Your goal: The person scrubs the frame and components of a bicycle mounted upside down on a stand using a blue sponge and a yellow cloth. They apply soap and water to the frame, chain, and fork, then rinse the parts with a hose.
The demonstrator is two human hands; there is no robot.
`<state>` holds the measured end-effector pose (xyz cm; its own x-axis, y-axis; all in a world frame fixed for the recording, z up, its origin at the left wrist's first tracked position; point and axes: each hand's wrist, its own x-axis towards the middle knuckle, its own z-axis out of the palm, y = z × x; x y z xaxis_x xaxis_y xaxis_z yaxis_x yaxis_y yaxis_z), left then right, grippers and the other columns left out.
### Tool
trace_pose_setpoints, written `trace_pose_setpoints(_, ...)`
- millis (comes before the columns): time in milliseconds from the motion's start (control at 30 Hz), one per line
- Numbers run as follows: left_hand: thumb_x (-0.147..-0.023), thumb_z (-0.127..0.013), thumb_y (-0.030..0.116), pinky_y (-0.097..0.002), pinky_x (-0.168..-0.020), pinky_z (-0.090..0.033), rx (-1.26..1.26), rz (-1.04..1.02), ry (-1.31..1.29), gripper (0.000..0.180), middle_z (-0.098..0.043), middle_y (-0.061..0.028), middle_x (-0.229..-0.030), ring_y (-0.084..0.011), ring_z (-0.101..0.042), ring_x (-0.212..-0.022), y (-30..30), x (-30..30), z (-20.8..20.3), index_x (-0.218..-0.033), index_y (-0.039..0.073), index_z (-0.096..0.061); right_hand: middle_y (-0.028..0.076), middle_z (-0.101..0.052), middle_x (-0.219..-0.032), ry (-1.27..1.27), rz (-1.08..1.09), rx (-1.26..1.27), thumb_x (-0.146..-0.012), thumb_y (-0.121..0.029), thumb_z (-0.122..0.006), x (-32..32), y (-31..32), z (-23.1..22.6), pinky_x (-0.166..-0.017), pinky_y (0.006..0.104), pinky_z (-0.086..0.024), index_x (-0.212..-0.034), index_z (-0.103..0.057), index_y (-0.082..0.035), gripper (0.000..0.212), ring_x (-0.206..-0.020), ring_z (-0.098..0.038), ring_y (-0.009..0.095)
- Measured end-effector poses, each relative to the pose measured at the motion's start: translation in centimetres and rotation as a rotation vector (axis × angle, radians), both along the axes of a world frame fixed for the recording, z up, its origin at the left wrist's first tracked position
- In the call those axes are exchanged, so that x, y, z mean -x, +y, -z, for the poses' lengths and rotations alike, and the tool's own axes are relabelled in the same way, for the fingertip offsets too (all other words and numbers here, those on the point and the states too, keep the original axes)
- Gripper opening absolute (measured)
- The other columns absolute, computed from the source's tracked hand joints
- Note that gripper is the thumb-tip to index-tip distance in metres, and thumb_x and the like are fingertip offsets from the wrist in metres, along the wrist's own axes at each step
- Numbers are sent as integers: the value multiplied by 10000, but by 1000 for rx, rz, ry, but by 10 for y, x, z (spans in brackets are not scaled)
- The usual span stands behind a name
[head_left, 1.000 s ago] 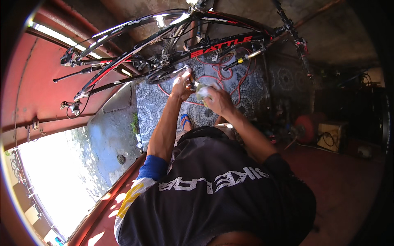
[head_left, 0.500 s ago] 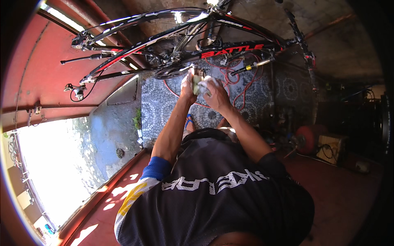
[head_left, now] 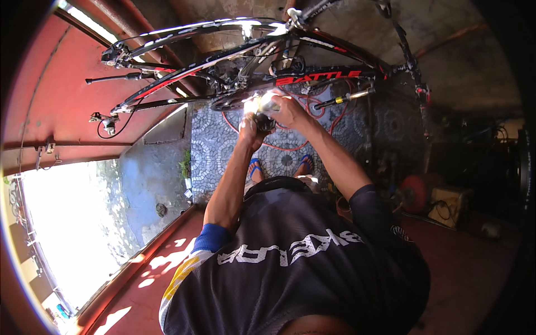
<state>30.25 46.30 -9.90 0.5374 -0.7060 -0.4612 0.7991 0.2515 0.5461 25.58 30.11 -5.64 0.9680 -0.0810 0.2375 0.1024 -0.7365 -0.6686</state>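
In front of the bicycle frame, my left hand [head_left: 250, 134] is closed round a small dark, rounded part [head_left: 264, 121] whose kind I cannot make out. My right hand [head_left: 288, 110] curls over a pale yellowish sponge [head_left: 260, 104] just above that part. Strong glare washes out the sponge and some of the fingertips, and white suds seem to cling to the fingers. Beyond both hands the black and red bicycle frame [head_left: 318, 78] hangs sideways without wheels. Its crank and chainring [head_left: 226, 104] lie just left of the sponge.
A red hose [head_left: 329, 129] coils over the patterned tile floor [head_left: 218, 162] beneath the hands. The handlebar [head_left: 414, 70] juts out on the right, and a loose derailleur [head_left: 109, 127] dangles by a cable at left. A wooden box [head_left: 446, 206] stands in the shade on the right.
My hands have shifted from squeezing the sponge together. The right hand now has it higher up in the light, while the dark part shows in my left hand.
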Motion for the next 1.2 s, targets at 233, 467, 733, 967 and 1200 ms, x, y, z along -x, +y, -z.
trace_pose_setpoints(233, -1099, -240, 449, -430, -639, -532, -97, -89, 11, 488, -694, -125, -1042, -285, -688, -829, 9, 3, 1, -1307, 103, -513, 167, -681, -1049, -69, 49, -2, -827, -117, -701, -17, -24, -32, -830, 448, -539, -1049, -665, -74, 229, -964, -676, 373)
trace_pose_setpoints(467, -1084, -275, 426, -419, -638, -524, -30, -88, -58, 473, -689, -104, -955, -260, -668, -793, 1, 10, 16, -1201, 75, -570, 148, -686, -1057, 146, -603, 950, -881, -186, -591, -68, -6, -27, -834, 405, -514, -892, -712, -75, 165, -952, -659, 285)
trace_pose_setpoints(733, -1061, -370, 421, -411, -581, -530, 132, -95, 91, 394, -703, -78, -1022, -268, -687, -837, 15, 6, 3, -1264, 148, -570, 179, -635, -1016, -72, 75, 120, -778, -120, -739, -2, -8, -7, -861, 419, -525, -947, -723, -12, 201, -971, -639, 352)
trace_pose_setpoints(967, -1073, -287, 398, -531, -861, -555, 70, -154, 128, 468, -661, -115, -1243, -290, -668, -1090, 16, 7, -5, -1321, 124, -574, 255, -666, -1130, 280, 138, 209, -779, -246, -728, 25, 58, -43, -851, 465, -559, -1103, -704, -70, 370, -989, -681, 381)
trace_pose_setpoints(1200, -1063, -347, 347, -456, -867, -570, 47, -69, -20, 399, -650, -103, -1199, -241, -670, -1015, 6, 11, -15, -1233, 89, -600, 294, -696, -896, 563, 143, 120, -783, -414, -743, -8, 16, -27, -793, 473, -550, -967, -723, 28, 479, -891, -703, 413)
